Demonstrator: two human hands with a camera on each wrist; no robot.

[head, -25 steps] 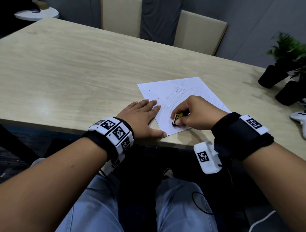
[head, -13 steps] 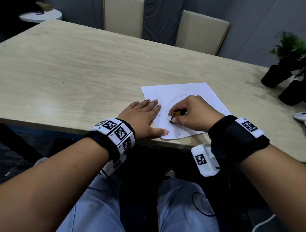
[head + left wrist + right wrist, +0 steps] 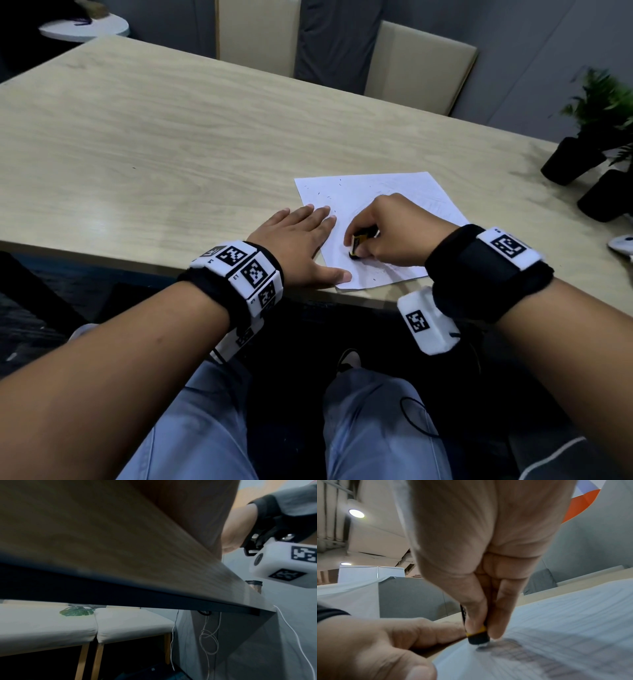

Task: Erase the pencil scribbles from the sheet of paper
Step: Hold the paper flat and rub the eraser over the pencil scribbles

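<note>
The left hand (image 3: pixel 298 246) lay flat, fingers straight, at the left edge of the paper (image 3: pixel 373 192), thumb on the near corner — most likely a brace so the sheet would not slide or crumple under rubbing. The paper sat on the table (image 3: pixel 171 137) close to its near edge. To the right of that hand, the right hand (image 3: pixel 394 233) was curled around an eraser (image 3: pixel 356 245), thumb and fingertips pinching its yellow sleeve low down, the dark tip pressed to the sheet. In the right wrist view the eraser (image 3: pixel 477 635) stood nearly upright at the left end of a grey scribble band (image 3: pixel 530 654); the low grip probably kept the tip from bending. Faint lines showed beyond it, so erasing seemed unfinished.

Farther right of the paper, well apart, stood dark plant pots (image 3: pixel 572 161) and a white object (image 3: pixel 621 245) at the frame edge — too cut off to identify. Nothing blocked the strokes; dark crumbs lay scattered across the sheet.
</note>
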